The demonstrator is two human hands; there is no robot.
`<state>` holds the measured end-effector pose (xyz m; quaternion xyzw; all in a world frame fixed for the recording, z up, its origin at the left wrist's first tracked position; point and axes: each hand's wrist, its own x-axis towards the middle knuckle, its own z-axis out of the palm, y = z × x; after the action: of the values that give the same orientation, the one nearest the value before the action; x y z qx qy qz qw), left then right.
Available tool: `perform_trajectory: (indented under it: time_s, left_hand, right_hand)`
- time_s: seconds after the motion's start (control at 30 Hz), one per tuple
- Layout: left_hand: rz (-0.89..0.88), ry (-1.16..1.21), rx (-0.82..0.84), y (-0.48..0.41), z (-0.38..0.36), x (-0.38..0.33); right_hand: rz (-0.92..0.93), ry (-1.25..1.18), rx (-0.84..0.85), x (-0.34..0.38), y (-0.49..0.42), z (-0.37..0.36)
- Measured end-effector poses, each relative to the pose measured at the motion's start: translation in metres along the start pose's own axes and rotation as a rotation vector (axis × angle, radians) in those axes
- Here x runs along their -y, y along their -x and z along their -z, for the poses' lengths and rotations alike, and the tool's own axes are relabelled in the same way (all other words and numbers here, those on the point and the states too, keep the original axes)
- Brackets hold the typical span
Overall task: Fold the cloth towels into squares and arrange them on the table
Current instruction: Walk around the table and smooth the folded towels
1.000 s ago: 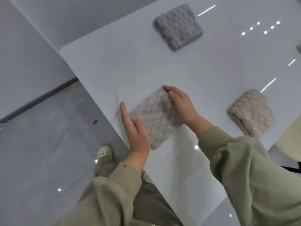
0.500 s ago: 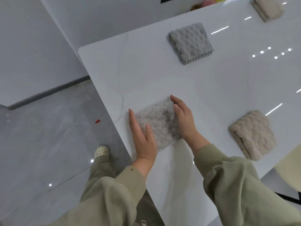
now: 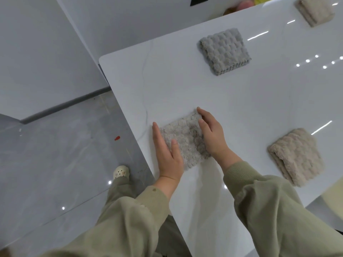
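Note:
A folded light-grey bumpy towel (image 3: 185, 140) lies near the left edge of the white table (image 3: 241, 108). My left hand (image 3: 167, 154) lies flat with straight fingers against the towel's left side. My right hand (image 3: 211, 134) rests on its right side, fingers straight along the edge. A folded grey towel (image 3: 225, 51) sits at the back. A folded beige towel (image 3: 297, 156) lies at the right. Another folded beige towel (image 3: 315, 10) is at the far back right corner.
The table's left edge and rounded corner (image 3: 101, 59) border a grey tiled floor (image 3: 55, 154). My shoe (image 3: 121, 172) stands beside the table. Coloured objects (image 3: 245, 4) show beyond the table's far edge. A pale chair seat (image 3: 336, 195) is at the right.
The view has tilted up, showing more of the table's far side. Both hands stay on the light-grey towel, pressing its two sides closer together.

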<state>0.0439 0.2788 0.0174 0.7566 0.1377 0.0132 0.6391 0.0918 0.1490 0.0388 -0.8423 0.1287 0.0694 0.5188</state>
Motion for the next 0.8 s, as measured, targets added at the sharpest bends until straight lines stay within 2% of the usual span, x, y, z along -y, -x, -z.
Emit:
perform_trajectory:
  time_s: [0.17, 0.23, 0.33, 0.43, 0.5, 0.6, 0.8]
  left_hand:
    - [0.009, -0.075, 0.059, -0.004, 0.006, -0.002]
    - [-0.083, -0.220, 0.083, -0.008, 0.017, -0.003]
    - [-0.266, -0.558, 0.205, -0.024, 0.039, -0.011]
    - [-0.461, -1.078, 0.366, -0.054, 0.063, -0.030]
    - [-0.529, -1.314, 0.445, -0.077, 0.079, -0.045]
    - [-0.546, -1.436, 0.479, -0.110, 0.104, -0.064]
    - [-0.583, -1.481, 0.532, -0.183, 0.160, -0.083]
  right_hand:
    - [0.006, 0.086, -0.006, 0.003, 0.004, 0.001]
    - [0.071, 0.202, -0.067, 0.005, 0.008, 0.003]
    - [0.165, 0.474, -0.151, 0.016, 0.014, 0.002]
    - [0.183, 0.717, -0.136, 0.032, 0.016, -0.010]
    - [0.183, 0.810, -0.135, 0.046, 0.013, -0.023]
    - [0.159, 0.869, -0.136, 0.070, 0.005, -0.049]
    - [0.108, 0.891, -0.122, 0.118, -0.024, -0.113]
